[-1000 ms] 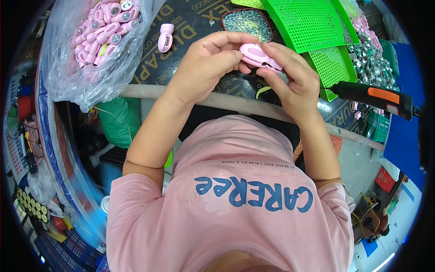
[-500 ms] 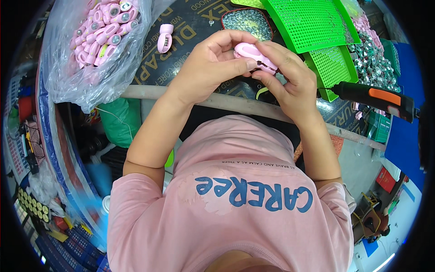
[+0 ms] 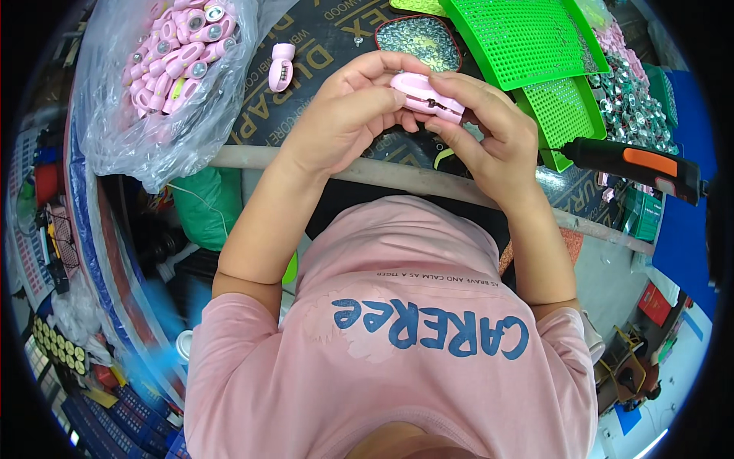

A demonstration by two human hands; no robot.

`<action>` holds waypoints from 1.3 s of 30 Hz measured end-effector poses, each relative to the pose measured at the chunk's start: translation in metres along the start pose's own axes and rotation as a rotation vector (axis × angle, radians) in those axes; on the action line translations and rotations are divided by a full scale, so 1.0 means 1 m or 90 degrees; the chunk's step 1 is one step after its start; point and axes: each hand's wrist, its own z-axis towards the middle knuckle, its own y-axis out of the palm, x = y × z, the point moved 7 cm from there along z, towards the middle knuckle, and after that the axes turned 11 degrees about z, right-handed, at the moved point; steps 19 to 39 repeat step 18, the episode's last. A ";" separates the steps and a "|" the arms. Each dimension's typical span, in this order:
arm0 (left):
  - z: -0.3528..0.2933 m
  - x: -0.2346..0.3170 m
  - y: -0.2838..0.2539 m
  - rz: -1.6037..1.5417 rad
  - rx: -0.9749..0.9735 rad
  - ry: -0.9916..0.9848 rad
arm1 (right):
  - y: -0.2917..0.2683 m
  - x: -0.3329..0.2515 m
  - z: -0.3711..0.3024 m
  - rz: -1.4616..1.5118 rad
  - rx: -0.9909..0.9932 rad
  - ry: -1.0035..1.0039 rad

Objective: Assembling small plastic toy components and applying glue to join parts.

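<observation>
My left hand and my right hand hold a pink plastic flashlight casing between them, above the far side of the bench edge. A dark gap runs along its side seam, with small dark parts showing in it. My left thumb and fingers grip the casing's left end. At the other end, my right thumb and fingertips pinch it. Part of the casing is hidden behind my fingers. To the left, a second pink flashlight piece lies on the dark bench, its inner metal parts showing.
A clear plastic bag full of pink flashlights lies at far left. Green perforated trays stand at far right, beside a red-rimmed dish of small metal pieces. A black-and-orange power screwdriver and a heap of small shiny parts are further right.
The casing has turned slightly, and more of its seam shows. My left thumb has slid from the seam toward the casing's left end.
</observation>
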 end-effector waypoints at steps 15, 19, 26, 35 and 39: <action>-0.002 0.005 0.007 -0.100 -0.053 -0.038 | -0.004 0.003 -0.005 0.046 0.004 -0.005; -0.003 0.006 0.005 -0.109 -0.071 -0.034 | -0.002 0.002 -0.002 0.049 -0.005 -0.017; -0.003 0.006 0.005 -0.109 -0.071 -0.034 | -0.002 0.002 -0.002 0.049 -0.005 -0.017; -0.003 0.006 0.005 -0.109 -0.071 -0.034 | -0.002 0.002 -0.002 0.049 -0.005 -0.017; -0.003 0.006 0.005 -0.109 -0.071 -0.034 | -0.002 0.002 -0.002 0.049 -0.005 -0.017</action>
